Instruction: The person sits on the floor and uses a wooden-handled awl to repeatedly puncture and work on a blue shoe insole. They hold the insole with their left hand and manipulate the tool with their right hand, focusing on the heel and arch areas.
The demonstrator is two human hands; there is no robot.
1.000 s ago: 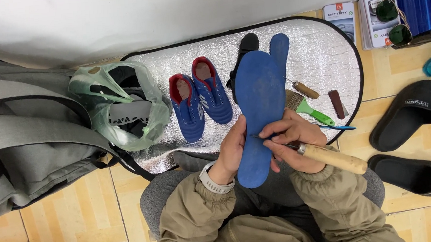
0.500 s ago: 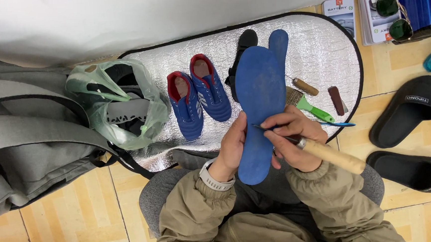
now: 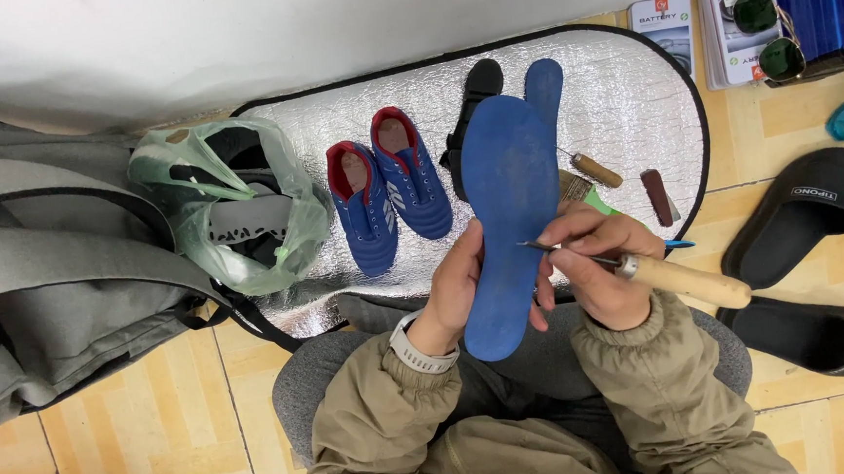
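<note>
One head-worn camera looks steeply down, close over the lap, probably tilted slightly forward.

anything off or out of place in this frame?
Nothing looks damaged or spilled. The left hand holds the blue insole upright, and the right hand holds a wooden-handled awl with its tip at the insole's edge. The only loose things: two black slides lying apart at different angles.
</note>
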